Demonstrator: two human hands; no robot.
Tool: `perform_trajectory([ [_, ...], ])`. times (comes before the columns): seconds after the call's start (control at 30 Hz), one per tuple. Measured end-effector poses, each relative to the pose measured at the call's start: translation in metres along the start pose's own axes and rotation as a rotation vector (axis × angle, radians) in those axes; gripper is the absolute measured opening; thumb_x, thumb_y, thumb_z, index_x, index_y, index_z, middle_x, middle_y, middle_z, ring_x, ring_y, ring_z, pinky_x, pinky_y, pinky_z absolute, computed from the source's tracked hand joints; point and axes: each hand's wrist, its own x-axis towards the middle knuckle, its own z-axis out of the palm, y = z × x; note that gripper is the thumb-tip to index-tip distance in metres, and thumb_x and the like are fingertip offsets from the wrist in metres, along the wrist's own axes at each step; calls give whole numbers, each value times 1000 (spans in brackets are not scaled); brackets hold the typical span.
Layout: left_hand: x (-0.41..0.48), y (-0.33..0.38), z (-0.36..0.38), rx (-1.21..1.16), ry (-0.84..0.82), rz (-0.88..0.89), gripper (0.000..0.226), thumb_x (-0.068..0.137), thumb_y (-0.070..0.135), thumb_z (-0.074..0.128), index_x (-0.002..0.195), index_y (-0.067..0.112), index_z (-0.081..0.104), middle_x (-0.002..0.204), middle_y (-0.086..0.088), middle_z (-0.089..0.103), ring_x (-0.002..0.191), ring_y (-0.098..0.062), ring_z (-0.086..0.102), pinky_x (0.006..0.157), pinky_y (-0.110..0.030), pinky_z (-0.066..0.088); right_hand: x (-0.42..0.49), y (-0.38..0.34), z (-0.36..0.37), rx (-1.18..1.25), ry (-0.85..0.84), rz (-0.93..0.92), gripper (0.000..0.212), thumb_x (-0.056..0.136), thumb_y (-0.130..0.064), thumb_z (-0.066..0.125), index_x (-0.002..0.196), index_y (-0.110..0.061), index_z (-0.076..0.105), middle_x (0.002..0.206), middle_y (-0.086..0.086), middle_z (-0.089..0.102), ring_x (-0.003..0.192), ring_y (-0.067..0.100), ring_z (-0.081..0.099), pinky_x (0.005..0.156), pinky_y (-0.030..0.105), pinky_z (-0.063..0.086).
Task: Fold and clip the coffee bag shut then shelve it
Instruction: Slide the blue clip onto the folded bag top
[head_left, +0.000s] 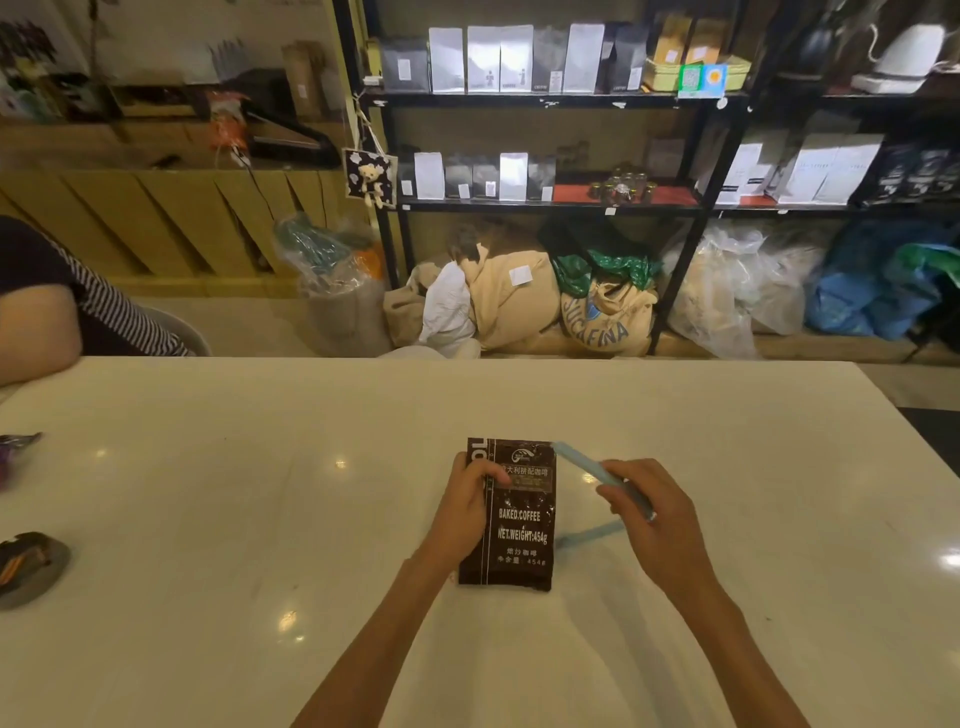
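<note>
A dark brown coffee bag (522, 525) with white print lies flat on the white table (260, 519), its top edge pointing away from me. My left hand (470, 501) grips the bag's left side, thumb on its face. My right hand (652, 512) holds a light blue sealing clip (582, 460) just right of the bag; the clip is opened into a V, with one arm (589, 535) angling down toward the bag's right edge. Black metal shelves (540, 98) with rows of coffee bags stand beyond the table.
Another person's arm in a striped sleeve (62, 301) rests at the table's far left corner. Small objects (26, 566) lie at the left table edge. Sacks and plastic bags (602, 306) crowd the floor under the shelves.
</note>
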Motion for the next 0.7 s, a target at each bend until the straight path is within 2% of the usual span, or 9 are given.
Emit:
perform_trajectory([
  [0.07,0,-2,-3,-34,-15,-16,35,103,-5,34,94,18,60,114,-3,45,107,-20,58,79,-29,61,12,-11,0,34,85,-12,25,88,-2,68,107,-17,69,97,2,66,82,15,65,70,29,55],
  [0.13,-2,-3,-6,-61,-25,-55,31,104,-1,35,96,14,61,115,-2,45,106,-14,58,78,-21,58,22,-17,-11,233,223,40,26,88,-11,70,103,-31,71,89,-2,68,76,9,62,67,24,52],
  [0.2,-4,-3,-9,-55,-61,-103,24,105,10,39,99,16,62,114,-1,44,104,-9,56,80,-18,55,29,-23,-23,453,351,49,18,88,-30,70,106,-32,73,80,-8,67,68,6,57,64,17,50],
  [0.27,-5,0,-11,-45,-95,-140,22,105,27,41,100,23,63,115,-1,43,103,-6,56,81,-17,54,35,-32,-23,577,408,45,25,87,-40,69,109,-28,73,77,-11,66,67,5,53,64,16,48],
  [0.37,-6,8,-10,-38,-115,-146,32,102,43,38,100,23,63,120,-1,44,107,-10,59,84,-27,59,39,-41,-5,709,426,58,23,87,-35,70,108,-26,74,82,-12,67,70,5,53,67,17,48],
  [0.47,-7,14,-11,-11,-100,-78,36,102,45,37,97,21,64,125,-4,48,104,-13,65,82,-31,60,35,-41,18,741,350,128,18,90,-20,69,104,-28,75,82,-12,68,72,3,55,69,15,48],
  [0.53,-8,14,-12,48,-71,-30,38,106,41,33,91,26,65,125,-6,52,99,-7,68,76,-25,58,27,-35,33,582,232,153,33,91,-5,65,98,-35,75,83,-13,70,75,2,59,68,14,50],
  [0.6,-9,12,-12,106,-28,-10,41,106,41,29,94,23,64,122,-8,58,97,-6,69,74,-21,57,18,-28,43,483,131,173,41,88,-2,68,97,-41,74,90,-12,72,82,5,64,72,16,52],
  [0.7,-10,7,-14,92,53,-50,45,103,45,32,104,9,60,107,-1,67,88,-1,71,68,-13,55,11,-13,42,353,-21,172,37,85,-3,72,100,-36,74,100,-2,72,94,13,66,79,24,54],
])
